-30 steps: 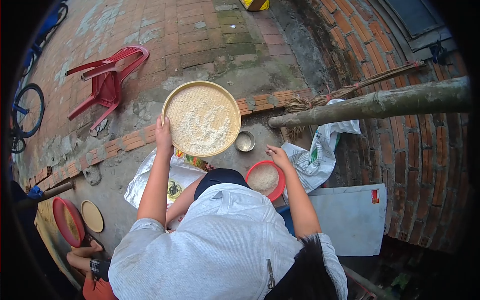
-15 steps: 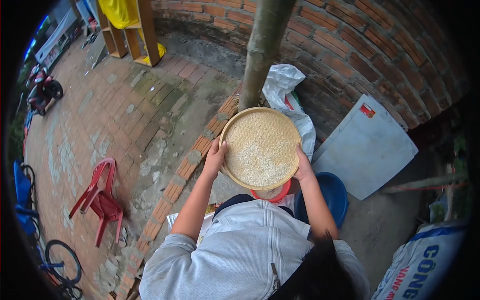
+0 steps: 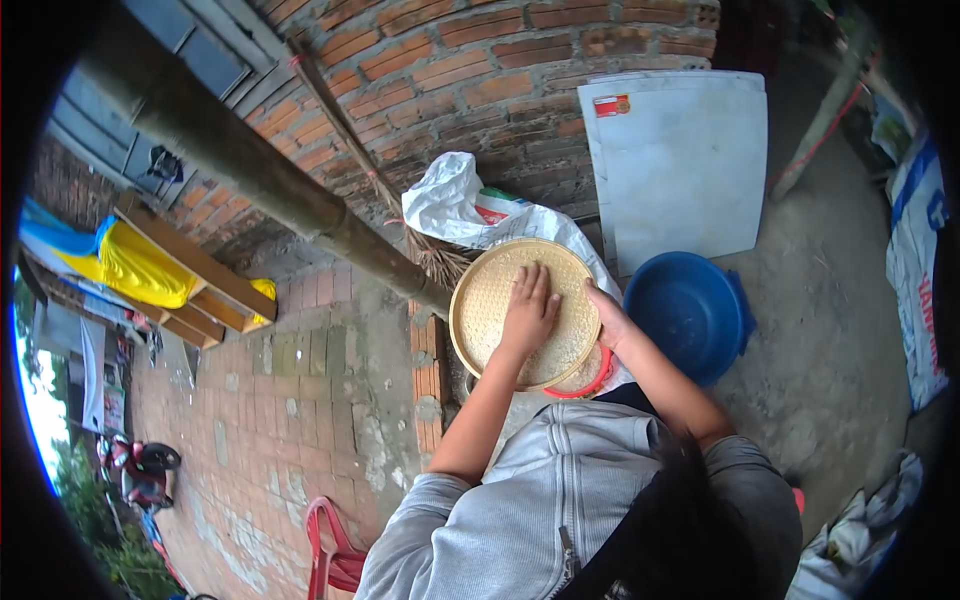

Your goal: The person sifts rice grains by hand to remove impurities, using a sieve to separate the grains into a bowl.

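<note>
A round woven bamboo winnowing tray (image 3: pixel 478 318) is held level in front of my body, with a thin scatter of pale grains like rice on its weave. My left hand (image 3: pixel 533 308) lies palm down on the tray's surface, its fingers stretched out and slightly apart. At the right side, my right hand (image 3: pixel 612 322) grips the rim of the tray, its thumb over the edge and the other fingers hidden below. Partly covered by the tray, a red basin (image 3: pixel 604 376) sits beneath it.
A blue tub (image 3: pixel 685 318) stands on the ground to the right. Behind the tray are a white sack (image 3: pixel 445 200), a broom (image 3: pixel 436 262) and a leaning bamboo pole (image 3: pixel 270 195). White boards (image 3: pixel 685 165) rest against the brick wall. A red chair (image 3: pixel 330 550) is at lower left.
My left hand has let go of the tray's left rim and moved onto its surface. The heaped grain seen before is now thinner. The view has turned.
</note>
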Demonstrator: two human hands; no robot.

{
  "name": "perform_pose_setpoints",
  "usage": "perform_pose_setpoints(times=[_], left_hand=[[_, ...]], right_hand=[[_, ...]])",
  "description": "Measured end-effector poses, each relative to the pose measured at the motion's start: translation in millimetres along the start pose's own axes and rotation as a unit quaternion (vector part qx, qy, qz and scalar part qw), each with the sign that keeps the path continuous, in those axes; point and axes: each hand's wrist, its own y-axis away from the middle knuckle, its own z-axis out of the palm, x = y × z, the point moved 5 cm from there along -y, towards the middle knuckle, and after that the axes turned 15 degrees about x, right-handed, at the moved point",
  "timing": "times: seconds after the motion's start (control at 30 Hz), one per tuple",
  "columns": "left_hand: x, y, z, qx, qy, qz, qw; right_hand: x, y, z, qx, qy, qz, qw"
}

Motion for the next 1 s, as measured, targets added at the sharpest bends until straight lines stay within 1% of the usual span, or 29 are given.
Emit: perform_pose_setpoints(times=[0.07, 0.1, 0.17, 0.27, 0.3, 0.33, 0.4, 0.43, 0.47, 0.53, 0.6, 0.67, 0.73, 0.8, 0.83, 0.87, 0.93, 0.97, 1.0], left_hand=[[34, 11, 11, -0.043, 0.057, 0.079, 0.994], [45, 17, 10, -0.054, 0.061, 0.087, 0.993], [72, 29, 3, -0.098, 0.132, 0.177, 0.970], [77, 33, -14, -0.145, 0.141, 0.214, 0.956], [72, 32, -21, -0.128, 0.150, 0.186, 0.962], [64, 33, -23, -0.131, 0.153, 0.187, 0.962], [40, 32, -23, -0.130, 0.142, 0.138, 0.972], [30, 31, -24, -0.099, 0.147, 0.099, 0.979], [22, 30, -25, -0.091, 0.161, 0.084, 0.979], [15, 21, -33, -0.098, 0.176, -0.033, 0.979], [-1, 18, -37, -0.046, 0.216, -0.101, 0.970], [-18, 15, -45, 0.021, 0.294, -0.185, 0.938], [-41, 14, -56, 0.056, 0.301, -0.220, 0.926], [-61, 18, -64, 0.057, 0.300, -0.258, 0.917], [-74, 25, -65, 0.063, 0.269, -0.266, 0.924], [-84, 31, -65, 0.061, 0.267, -0.268, 0.924], [-108, 48, -60, 0.048, 0.226, -0.308, 0.923], [-124, 60, -50, 0.047, 0.234, -0.322, 0.916], [-122, 62, -38, 0.036, 0.235, -0.320, 0.917]], right_hand=[[-4, -3, -13, -0.003, -0.031, -0.024, 0.999], [-9, 1, -21, 0.030, -0.033, -0.013, 0.999], [-17, 8, -29, 0.047, -0.045, -0.030, 0.997], [-23, 11, -38, 0.053, -0.061, -0.065, 0.995], [-24, 11, -41, 0.052, -0.063, -0.068, 0.994], [-25, 12, -43, 0.053, -0.062, -0.070, 0.994], [-26, 11, -48, 0.064, -0.055, -0.072, 0.994], [-24, 10, -48, 0.062, -0.045, -0.067, 0.995], [-22, 8, -49, 0.061, -0.036, -0.061, 0.996], [-19, 7, -53, 0.062, -0.034, -0.049, 0.996], [-19, 7, -54, 0.062, -0.031, -0.037, 0.997], [-24, 11, -56, 0.071, -0.015, -0.084, 0.994], [-22, 4, -70, 0.086, -0.002, -0.079, 0.993], [-27, 0, -84, 0.102, -0.002, -0.126, 0.987], [-30, 0, -92, 0.115, 0.000, -0.108, 0.987], [-33, 2, -99, 0.131, -0.002, -0.118, 0.984], [-41, 6, -111, 0.127, -0.022, -0.137, 0.982], [-45, 9, -118, 0.142, -0.022, -0.148, 0.979], [-51, 12, -130, 0.143, -0.051, -0.152, 0.977]])
